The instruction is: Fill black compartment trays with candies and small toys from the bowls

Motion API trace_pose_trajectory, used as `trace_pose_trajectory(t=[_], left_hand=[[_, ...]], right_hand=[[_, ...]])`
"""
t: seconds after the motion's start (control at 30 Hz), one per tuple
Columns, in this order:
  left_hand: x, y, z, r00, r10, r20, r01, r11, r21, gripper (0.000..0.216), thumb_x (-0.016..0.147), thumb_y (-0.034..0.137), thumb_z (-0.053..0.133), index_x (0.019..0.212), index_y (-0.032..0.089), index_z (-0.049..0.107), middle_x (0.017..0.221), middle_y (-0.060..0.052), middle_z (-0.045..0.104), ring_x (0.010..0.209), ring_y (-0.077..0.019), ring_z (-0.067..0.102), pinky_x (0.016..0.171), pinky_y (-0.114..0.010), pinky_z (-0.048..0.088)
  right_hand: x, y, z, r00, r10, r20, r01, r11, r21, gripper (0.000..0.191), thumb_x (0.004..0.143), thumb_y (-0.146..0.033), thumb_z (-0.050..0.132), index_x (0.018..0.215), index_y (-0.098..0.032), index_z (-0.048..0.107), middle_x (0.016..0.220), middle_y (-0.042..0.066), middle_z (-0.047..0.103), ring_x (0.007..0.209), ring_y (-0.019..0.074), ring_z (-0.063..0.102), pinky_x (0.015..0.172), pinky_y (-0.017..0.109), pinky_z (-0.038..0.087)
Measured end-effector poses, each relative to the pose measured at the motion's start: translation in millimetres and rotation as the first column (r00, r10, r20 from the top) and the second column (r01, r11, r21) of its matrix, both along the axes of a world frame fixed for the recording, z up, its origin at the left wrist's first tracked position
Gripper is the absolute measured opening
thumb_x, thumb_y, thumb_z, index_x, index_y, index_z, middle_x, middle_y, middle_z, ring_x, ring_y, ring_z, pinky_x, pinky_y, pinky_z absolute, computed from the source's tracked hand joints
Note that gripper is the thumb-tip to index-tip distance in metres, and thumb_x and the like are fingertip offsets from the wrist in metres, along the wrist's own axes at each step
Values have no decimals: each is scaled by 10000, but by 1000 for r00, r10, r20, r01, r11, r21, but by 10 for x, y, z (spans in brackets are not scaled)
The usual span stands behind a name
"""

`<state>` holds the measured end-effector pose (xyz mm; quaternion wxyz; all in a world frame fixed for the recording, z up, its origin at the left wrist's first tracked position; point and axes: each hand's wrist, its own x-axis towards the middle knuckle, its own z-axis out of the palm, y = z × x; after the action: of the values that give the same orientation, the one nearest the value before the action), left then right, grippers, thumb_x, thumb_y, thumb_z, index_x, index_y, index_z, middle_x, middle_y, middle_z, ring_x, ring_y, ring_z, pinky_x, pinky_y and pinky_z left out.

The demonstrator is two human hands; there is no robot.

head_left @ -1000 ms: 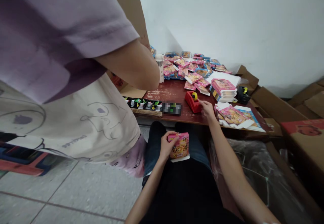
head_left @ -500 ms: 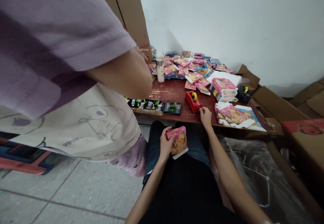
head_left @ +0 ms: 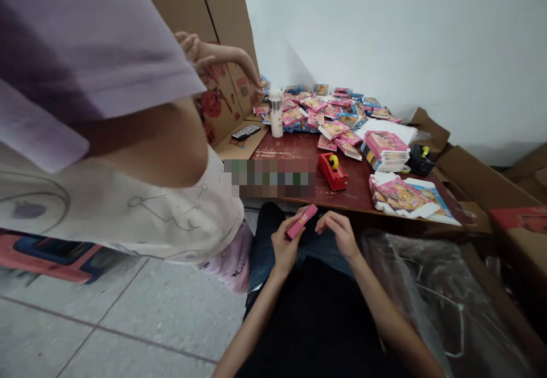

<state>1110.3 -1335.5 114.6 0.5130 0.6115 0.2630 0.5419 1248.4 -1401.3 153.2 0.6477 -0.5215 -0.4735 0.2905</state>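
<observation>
The left hand is gripping a small pink box above the lap, just short of the table's front edge, and the box is now showing a narrow side upward, where half a second ago its broad printed face was showing. The right hand is hovering just beside the box with its fingers partly curled, having left the red tape dispenser it was touching earlier; whether it is pinching a strip of tape I cannot tell. The dispenser is standing near the front edge of the table. Flattened cartons are lying at the right front corner, a stack of boxes is standing behind them, and a black dispenser is sitting by the right edge. A heap of pink and blue boxes is spreading along the back edge, with a white bottle standing at its left end. The co-worker's purple sleeve has shifted leftward, so a black-and-white patterned object is now showing on the cardboard by the left edge.
</observation>
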Motion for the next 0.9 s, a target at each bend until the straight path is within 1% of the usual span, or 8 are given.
trace_pose_trajectory(t=[0.13, 0.47, 0.57, 0.63, 0.67, 0.73, 0.8, 0.9], left_hand=[[-15, 3, -27, 1000, -5, -19, 6, 1000, 19, 285, 750, 286, 653, 1025, 214, 641, 1068, -60, 663, 985, -209, 621, 888, -320, 477], [-61, -15, 57, 993, -109, 35, 109, 994, 8, 365, 766, 283, 639, 1108, 184, 564, 1093, -95, 647, 1030, -216, 601, 931, -353, 454], [-61, -26, 74, 990, -78, 113, 82, 996, -32, 458, 766, 302, 636, 1188, 191, 496, 1099, -99, 639, 1019, -218, 602, 932, -378, 448], [-59, -34, 89, 984, -19, 178, 26, 999, -37, 489, 771, 311, 627, 1220, 209, 464, 1139, -97, 616, 1049, -215, 582, 936, -375, 438], [-62, -35, 95, 981, 10, 195, -4, 999, -33, 477, 774, 313, 621, 1216, 211, 472, 1166, -97, 600, 1070, -215, 567, 945, -372, 427], [-80, -20, 99, 981, 64, 183, -61, 998, -22, 382, 785, 312, 601, 1145, 197, 544, 1169, -94, 592, 1069, -215, 558, 944, -356, 418], [-108, 28, 82, 985, 114, 126, -114, 993, -7, 254, 799, 310, 573, 1005, 173, 632, 1066, -81, 629, 994, -208, 580, 901, -332, 435], [-135, 153, 15, 991, 119, 56, -120, 993, 1, 224, 808, 317, 542, 905, 166, 677, 942, -69, 653, 937, -207, 592, 852, -320, 456]], right_hand=[[-367, 37, -42, 998, 1, -55, -6, 995, -95, 317, 763, -452, 593, 603, -179, 594, 577, 6, 579, 538, 123, 528, 549, 243, 439], [-276, 127, -270, 991, -129, -25, 123, 979, -163, 407, 683, -488, 660, 505, -181, 462, 471, -14, 516, 441, 103, 473, 464, 233, 389], [-150, 91, -336, 901, -384, 202, 403, 913, -60, 360, 610, -470, 725, 647, -170, 529, 691, 30, 598, 636, 147, 556, 583, 264, 452], [-12, 54, -293, 849, -416, 325, 438, 899, 4, 477, 577, -448, 755, 921, -166, 581, 973, 82, 608, 877, 195, 574, 734, 306, 478], [65, 35, -237, 881, -306, 362, 339, 940, -31, 555, 586, -440, 753, 1032, -171, 563, 1061, 92, 589, 950, 204, 563, 784, 318, 476], [213, 3, -65, 931, 122, 344, -46, 974, -220, 542, 644, -431, 716, 1089, -169, 551, 1064, 77, 603, 943, 188, 578, 788, 307, 481], [342, -1, 157, 835, 489, 251, -376, 841, -389, 438, 703, -418, 671, 1039, -151, 581, 948, 44, 641, 824, 155, 605, 711, 265, 490], [516, 120, 490, 725, 615, 311, -444, 762, -471, 403, 718, -399, 660, 1025, -141, 622, 886, 27, 659, 743, 137, 604, 645, 224, 475]])
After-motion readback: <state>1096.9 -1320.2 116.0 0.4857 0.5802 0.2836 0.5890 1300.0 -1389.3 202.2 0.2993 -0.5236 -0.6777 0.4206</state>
